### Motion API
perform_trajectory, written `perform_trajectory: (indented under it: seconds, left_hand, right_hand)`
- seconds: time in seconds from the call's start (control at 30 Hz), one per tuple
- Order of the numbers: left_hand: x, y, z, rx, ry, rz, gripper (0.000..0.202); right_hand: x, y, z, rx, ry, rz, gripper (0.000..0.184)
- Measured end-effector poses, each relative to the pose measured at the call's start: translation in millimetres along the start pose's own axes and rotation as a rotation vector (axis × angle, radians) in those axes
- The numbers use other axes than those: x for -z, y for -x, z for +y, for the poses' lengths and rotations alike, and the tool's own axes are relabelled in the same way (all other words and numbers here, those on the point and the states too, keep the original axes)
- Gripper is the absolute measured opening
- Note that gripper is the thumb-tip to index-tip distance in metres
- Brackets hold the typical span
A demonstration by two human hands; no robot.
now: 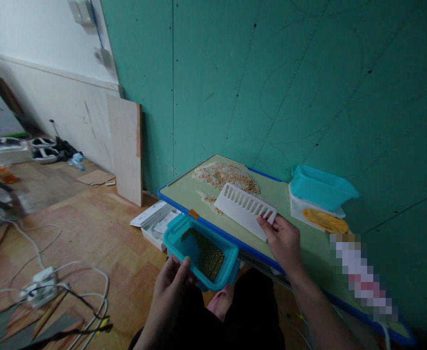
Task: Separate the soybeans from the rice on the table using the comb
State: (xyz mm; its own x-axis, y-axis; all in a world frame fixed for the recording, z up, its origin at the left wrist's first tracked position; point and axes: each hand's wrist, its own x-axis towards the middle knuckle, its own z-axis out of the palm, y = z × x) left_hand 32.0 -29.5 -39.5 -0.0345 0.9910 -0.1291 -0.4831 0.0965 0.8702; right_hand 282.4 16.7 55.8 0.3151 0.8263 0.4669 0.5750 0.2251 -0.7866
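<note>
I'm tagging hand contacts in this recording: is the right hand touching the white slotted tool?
Touching. The head view plainly shows the right hand gripping the right end of the white slotted tool, overlapping its edge.

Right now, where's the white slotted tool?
In the head view, right of centre, the white slotted tool is in the right hand, over the tabletop, nearer than the grain pile.

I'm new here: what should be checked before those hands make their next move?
1. White slotted tool held by the right hand: ok.
2. Blue container held at its near side by the left hand: ok.
3. Room beside the green grains inside: ok, some floor shows.
4. Grain on the tabletop in one heap: not ok, a small patch lies apart.
5. Tool touching the tabletop: cannot tell.
</note>
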Motion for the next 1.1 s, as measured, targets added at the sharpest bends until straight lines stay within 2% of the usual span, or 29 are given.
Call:
perform_trajectory:
  seconds: [0.2,0.53,0.87,1.1]
  left_hand:
    - [1.7,-2,-4,0.001,0.026,-0.017,0.034]
    - [2.6,-3,-7,0.000,0.027,-0.015,0.033]
    - [-4.9,4,6,0.009,-0.004,-0.012,0.034]
    - [-5.3,2,6,0.000,0.007,0.001,0.036]
  right_hand:
    - [-8,-1,2,0.000,-0.024,-0.029,0.032]
    - [-8,1,-2,-0.010,-0.025,-0.050,0.032]
    - [-11,4,-8,-0.028,-0.080,-0.068,0.031]
    - [-12,6,-7,-0.034,-0.114,-0.084,0.030]
